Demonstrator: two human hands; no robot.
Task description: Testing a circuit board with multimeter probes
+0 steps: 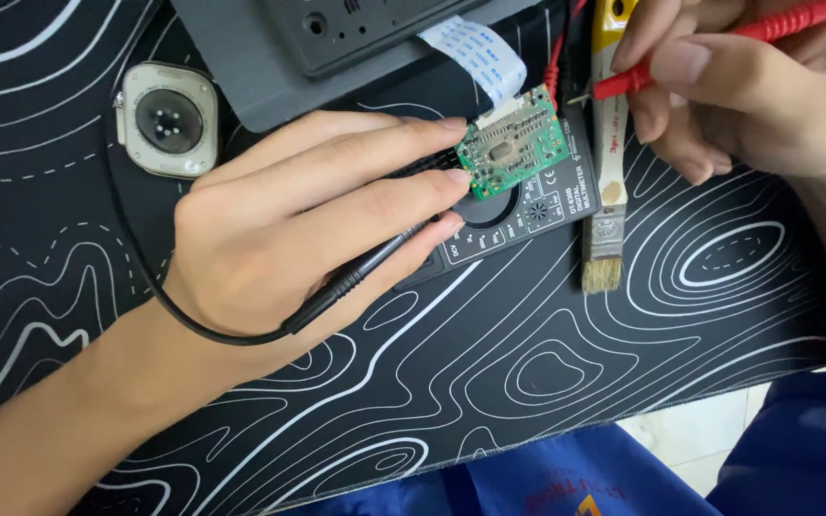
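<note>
**Two hands with test probes at a small circuit board**

Nearest us, the desk (489, 382) carries a black mat with white contour lines; its near edge runs diagonally at lower right, and the widest bare stretch lies between that edge and the hands. Our left hand (298, 229) grips a black probe (375, 268) and steadies a green circuit board (513, 143) with its fingertips. The board rests over a black multimeter (528, 210), partly covered by the fingers. Just right of the meter lies a brush (607, 191), bristles toward us. Our right hand (738, 86) pinches a red probe (700, 57), its tip just beside the board's right edge. Farther off, a white ribbon cable (475, 53) joins the board to a dark device (356, 29). At far left, well apart, a watch case (167, 119) lies back-up.
</note>
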